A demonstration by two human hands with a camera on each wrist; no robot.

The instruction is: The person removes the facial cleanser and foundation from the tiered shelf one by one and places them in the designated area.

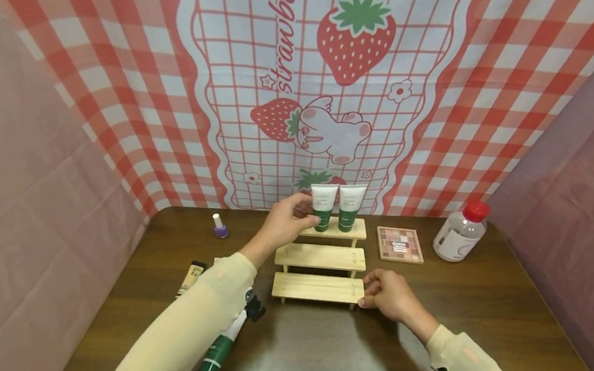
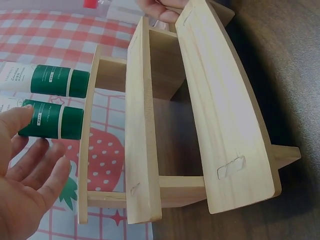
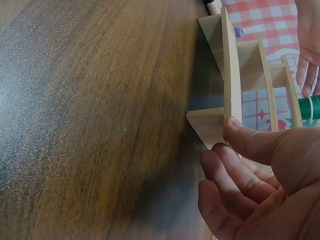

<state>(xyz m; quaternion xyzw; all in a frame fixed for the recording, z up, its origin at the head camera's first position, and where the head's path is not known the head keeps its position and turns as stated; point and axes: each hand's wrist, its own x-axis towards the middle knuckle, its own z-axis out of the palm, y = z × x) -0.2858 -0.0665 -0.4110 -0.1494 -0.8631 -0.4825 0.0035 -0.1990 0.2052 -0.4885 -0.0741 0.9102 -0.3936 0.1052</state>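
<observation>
A three-tier wooden stand (image 1: 317, 287) sits on the table. Two white-and-green squeeze tubes stand upright on its top tier, the left tube (image 1: 323, 202) beside the right tube (image 1: 349, 205). My left hand (image 1: 290, 217) is at the left tube, thumb across its green lower part and index finger partly behind it. The other fingers (image 2: 42, 165) are loosely bent, away from the tube. My right hand (image 1: 390, 294) holds the right end of the lowest tier, its thumb (image 3: 240, 127) on the board and its fingers curled beside the end.
Left of the stand are a purple nail polish bottle (image 1: 221, 228), a beige-and-black tube (image 1: 192, 276) and a larger green-and-white tube (image 1: 219, 352), partly behind the left sleeve. To the right lie an eyeshadow palette (image 1: 399, 245) and a clear red-capped bottle (image 1: 459, 235). A patterned cloth hangs behind.
</observation>
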